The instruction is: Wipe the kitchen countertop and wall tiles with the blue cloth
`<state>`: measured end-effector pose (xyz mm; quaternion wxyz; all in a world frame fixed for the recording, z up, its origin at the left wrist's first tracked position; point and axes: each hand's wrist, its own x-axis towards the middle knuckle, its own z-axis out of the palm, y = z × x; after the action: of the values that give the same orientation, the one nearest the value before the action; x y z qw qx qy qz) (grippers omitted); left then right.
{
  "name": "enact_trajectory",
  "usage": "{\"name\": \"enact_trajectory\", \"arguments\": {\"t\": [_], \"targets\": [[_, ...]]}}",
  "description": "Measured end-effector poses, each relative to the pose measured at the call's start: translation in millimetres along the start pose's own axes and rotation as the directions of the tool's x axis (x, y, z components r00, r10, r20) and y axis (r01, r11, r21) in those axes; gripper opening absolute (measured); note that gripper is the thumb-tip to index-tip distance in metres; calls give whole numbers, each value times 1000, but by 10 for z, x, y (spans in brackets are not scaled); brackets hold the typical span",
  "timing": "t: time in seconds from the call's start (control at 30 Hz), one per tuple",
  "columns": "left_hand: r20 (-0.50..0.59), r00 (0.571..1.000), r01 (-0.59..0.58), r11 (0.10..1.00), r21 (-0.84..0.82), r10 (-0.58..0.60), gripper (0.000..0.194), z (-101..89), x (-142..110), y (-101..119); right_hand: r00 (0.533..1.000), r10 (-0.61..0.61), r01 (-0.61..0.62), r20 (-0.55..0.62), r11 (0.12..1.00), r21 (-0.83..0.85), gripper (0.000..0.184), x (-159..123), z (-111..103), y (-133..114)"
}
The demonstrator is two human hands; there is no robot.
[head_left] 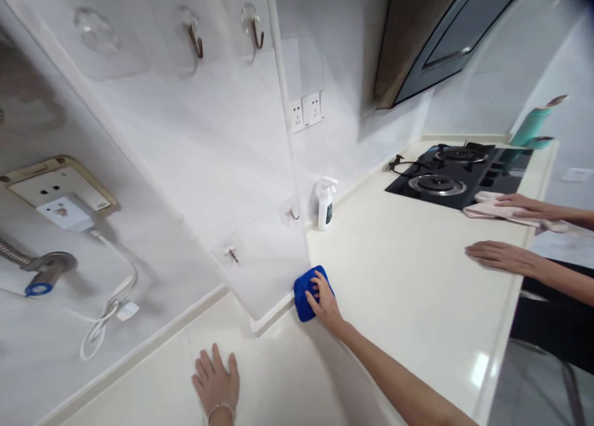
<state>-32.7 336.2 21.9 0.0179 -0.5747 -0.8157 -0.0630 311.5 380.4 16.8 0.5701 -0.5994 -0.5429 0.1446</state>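
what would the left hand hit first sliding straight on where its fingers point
The left hand would probably meet the pale strip at the foot of the wall; depth is hard to judge.

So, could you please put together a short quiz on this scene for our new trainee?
1. The camera wearer's right hand rests on: (a) a plate; (b) a blue cloth; (c) a pan.
2. True or false: the white spray bottle lies on its side.
3. What lies under the co-worker's hand nearer the stove?

Key:
1. b.
2. False; it stands upright on the counter.
3. A pale pink cloth.
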Motion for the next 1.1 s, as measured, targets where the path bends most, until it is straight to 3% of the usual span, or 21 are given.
{"name": "enact_trajectory", "arguments": {"t": [0.2, 0.4, 0.53, 0.77, 0.97, 1.1], "targets": [[-58, 998, -21, 998, 66, 25, 65, 27, -97, 66, 983, 40, -56, -178, 995, -87, 43, -62, 219, -54], [-87, 996, -21, 999, 32, 23, 63, 22, -133, 93, 996, -82, 80, -26, 994, -68, 24, -626, 723, -418], [-103, 994, -31, 999, 9, 32, 63, 40, -153, 85, 992, -123, 116, -30, 978, -171, 22, -823, 939, -546], [-112, 993, -26, 1000, 8, 27, 64, 107, -137, 50, 951, -213, 261, 222, 941, -215, 28, -922, 1014, -570], [-94, 995, -12, 1000, 6, 12, 64, 34, -120, 60, 856, -384, 480, 346, 838, -259, 31, -902, 1070, -649], [-75, 997, -15, 1000, 9, 15, 64, 21, -113, 28, 787, -437, 566, 435, 793, -228, 33, -687, 882, -535]]}}
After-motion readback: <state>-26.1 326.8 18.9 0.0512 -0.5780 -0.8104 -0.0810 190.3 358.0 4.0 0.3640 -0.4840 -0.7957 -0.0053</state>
